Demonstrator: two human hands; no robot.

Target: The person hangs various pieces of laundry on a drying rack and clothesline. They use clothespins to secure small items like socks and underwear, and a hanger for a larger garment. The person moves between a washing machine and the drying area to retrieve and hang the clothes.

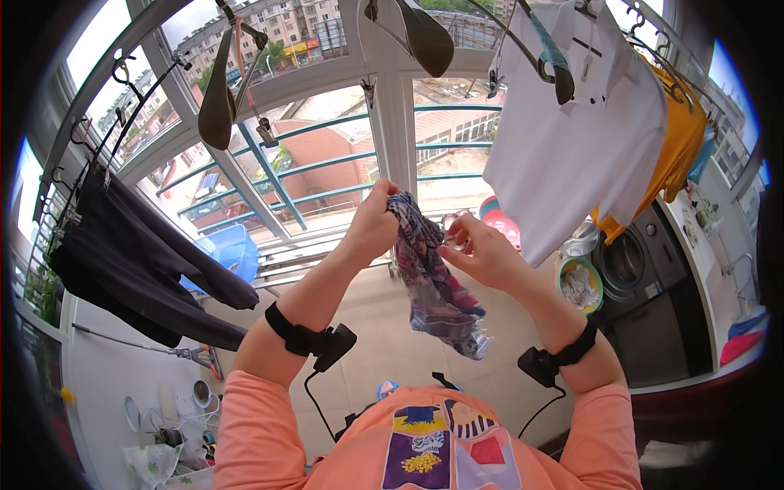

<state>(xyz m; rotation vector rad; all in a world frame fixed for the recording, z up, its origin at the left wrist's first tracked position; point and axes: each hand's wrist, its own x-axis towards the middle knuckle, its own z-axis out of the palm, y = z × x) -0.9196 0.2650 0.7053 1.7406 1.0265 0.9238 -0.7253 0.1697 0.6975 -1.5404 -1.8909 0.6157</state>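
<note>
My left hand (375,222) is closed around the bunched upper end of a thin patterned scarf (433,278). The fabric is mostly blue, grey and pink, and its frayed end hangs loose over the floor. At the scarf's right side, my right hand (487,250) pinches a small clear object (454,222), which may be a plastic clip or ring. Its shape is partly hidden by the fingers. The right fingertips are close against the cloth; whether they grip it too, I cannot tell.
Wide-shouldered hangers (430,40) dangle overhead before the windows. Dark trousers (153,251) hang at left, a white shirt (576,135) and an orange garment (677,135) at right. A blue basin (236,251), a washing machine (634,263), a green-rimmed bucket (597,285) and a mop (184,353) stand around.
</note>
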